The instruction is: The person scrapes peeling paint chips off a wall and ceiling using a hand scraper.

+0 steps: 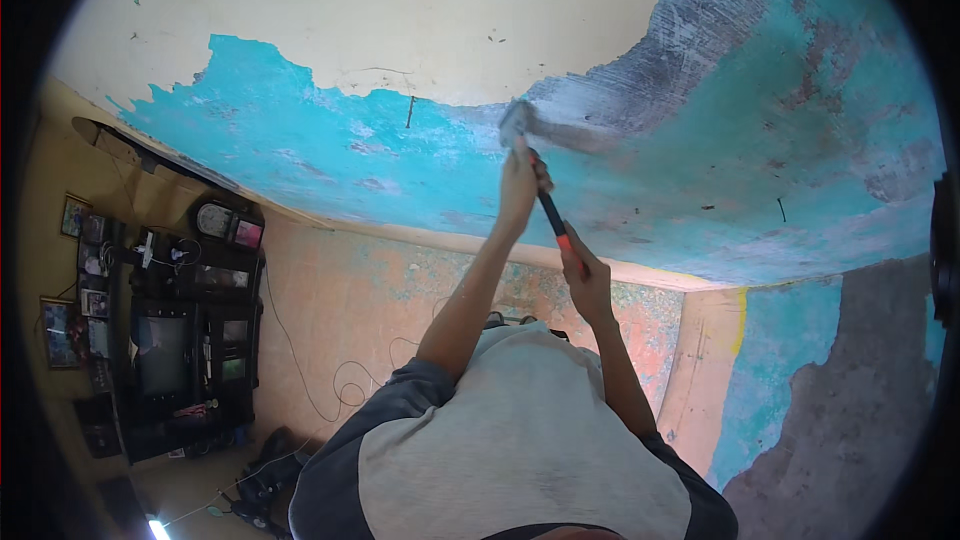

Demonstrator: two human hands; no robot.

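Both my arms are stretched toward a wall with cream paint (330, 0) above and a ragged band of exposed turquoise (270, 100) below. My left hand (520, 183) is closed high on the handle of a scraper (551, 212), close to its head. Lower down, my right hand (588, 280) is wrapped round the red end of the black handle. The scraper's grey head is slightly blurred and appears against the wall at the edge of the cream paint. To the right of it spreads a scraped grey patch (690, 50).
A nail (410, 112) sticks out of the wall left of the scraper; another nail (782, 208) is at right. A dark cabinet (165, 340) with a television and framed pictures stands at left. A loose cable (290, 355) trails over the floor. A lit lamp (158, 529) shows lower left.
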